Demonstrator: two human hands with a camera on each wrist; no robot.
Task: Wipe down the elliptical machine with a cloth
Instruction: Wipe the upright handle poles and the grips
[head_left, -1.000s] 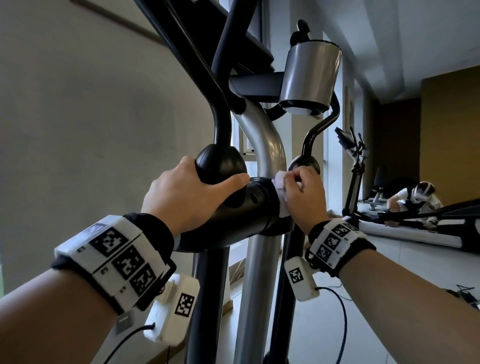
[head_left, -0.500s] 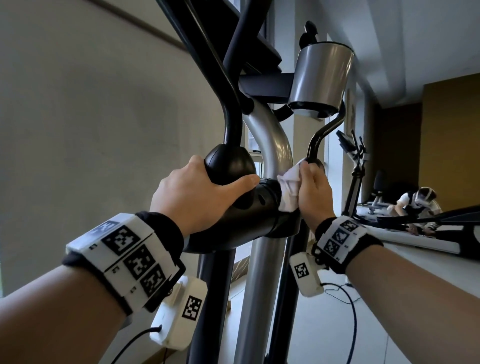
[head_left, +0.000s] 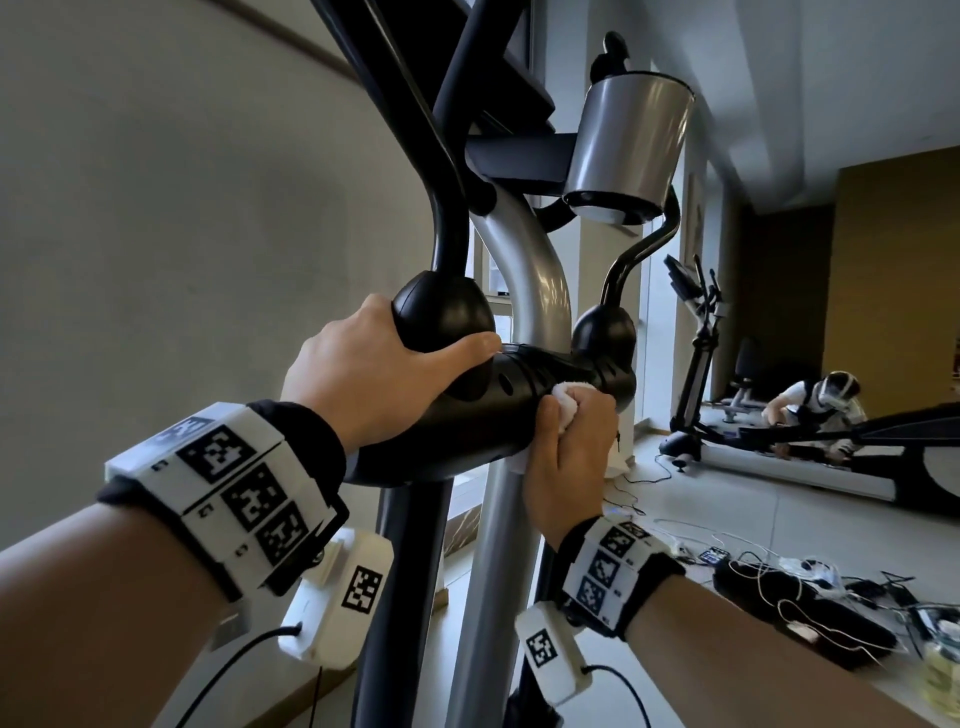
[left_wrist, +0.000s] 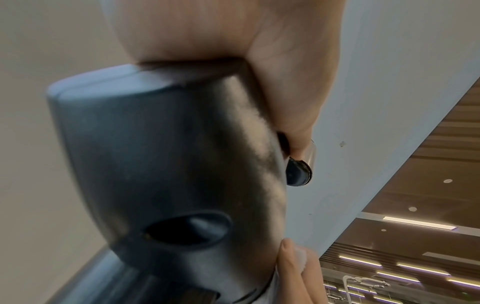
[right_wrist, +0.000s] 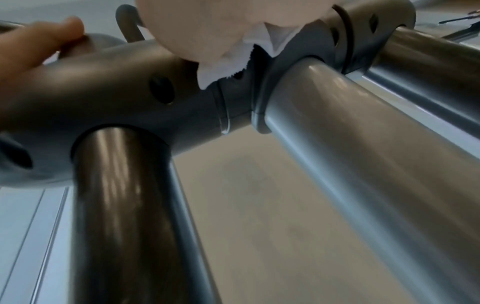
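The elliptical's black pivot housing (head_left: 467, 415) crosses a silver upright post (head_left: 498, 545). My left hand (head_left: 374, 374) grips the housing's left end, thumb lying under the black dome cap (head_left: 441, 312). My right hand (head_left: 566, 447) holds a crumpled white cloth (head_left: 205, 402) against the housing's right part, just left of the second black cap (head_left: 605, 332). In the right wrist view the cloth (right_wrist: 233, 55) is bunched under the palm at the joint collar (right_wrist: 262, 102). In the left wrist view the housing (left_wrist: 168, 164) fills the frame, with the cloth (left_wrist: 301, 257) at its lower right.
A silver cup holder (head_left: 628, 140) hangs above the post. Black handlebar arms (head_left: 441, 182) rise at the upper left, near a grey wall (head_left: 156, 234). Cables and gear (head_left: 805, 582) litter the floor at right. Another person (head_left: 815, 405) crouches by a second elliptical (head_left: 696, 364).
My right hand has slid with the cloth down from the right cap onto the front of the housing. The left hand keeps its grip. The view has tilted slightly.
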